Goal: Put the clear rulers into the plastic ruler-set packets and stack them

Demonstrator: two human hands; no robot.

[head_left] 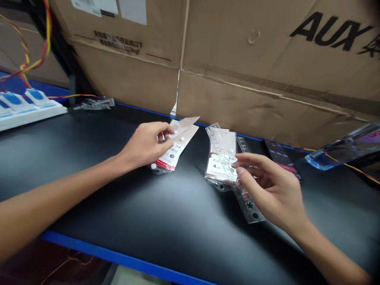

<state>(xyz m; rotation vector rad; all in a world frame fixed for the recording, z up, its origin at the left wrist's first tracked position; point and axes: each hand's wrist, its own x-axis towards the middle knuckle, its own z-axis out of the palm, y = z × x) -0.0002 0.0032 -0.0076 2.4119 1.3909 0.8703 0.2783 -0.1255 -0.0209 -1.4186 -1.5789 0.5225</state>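
Observation:
My left hand is closed in a pinch on the edge of a thin, pale printed packet. It lifts that packet at a tilt over a small stack of white-and-red printed packets. To the right, my right hand pinches a clear plastic stencil ruler, which slants down and has star and round cutouts. Partly behind the ruler lies a second pile of printed packets with Chinese lettering and a "4". Further clear rulers stick out around that pile.
A large AUX cardboard box stands along the table's back edge. A phone and a clear bottle-like object are at the right. At the left sit a white power strip and a heap of clear plastic pieces.

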